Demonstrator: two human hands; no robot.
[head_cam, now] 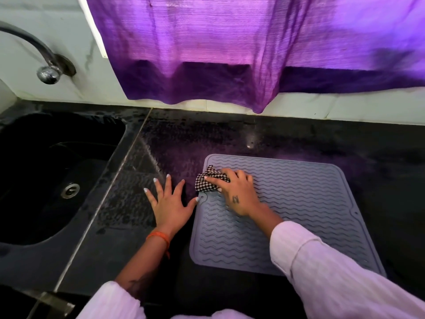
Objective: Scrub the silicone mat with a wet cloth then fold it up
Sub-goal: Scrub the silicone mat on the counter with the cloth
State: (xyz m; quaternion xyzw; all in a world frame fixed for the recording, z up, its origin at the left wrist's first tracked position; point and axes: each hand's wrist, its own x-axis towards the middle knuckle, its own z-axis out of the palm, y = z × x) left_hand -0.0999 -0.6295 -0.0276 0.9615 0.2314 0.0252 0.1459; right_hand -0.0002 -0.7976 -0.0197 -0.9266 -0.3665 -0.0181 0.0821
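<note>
A grey silicone mat [299, 203] with wavy ridges lies flat on the black counter [253, 139]. My right hand [236, 192] grips a bunched black-and-white checked cloth [210, 180] and holds it down on the mat's far left corner. My left hand [169, 199] lies flat on the counter just left of the mat, fingers spread, its thumb tip touching the mat's left edge.
A black sink [46, 171] with a metal drain sits to the left, with a chrome tap [43, 63] on the wall above it. A purple curtain [230, 49] hangs over the counter's back edge. The counter surface between sink and mat looks wet.
</note>
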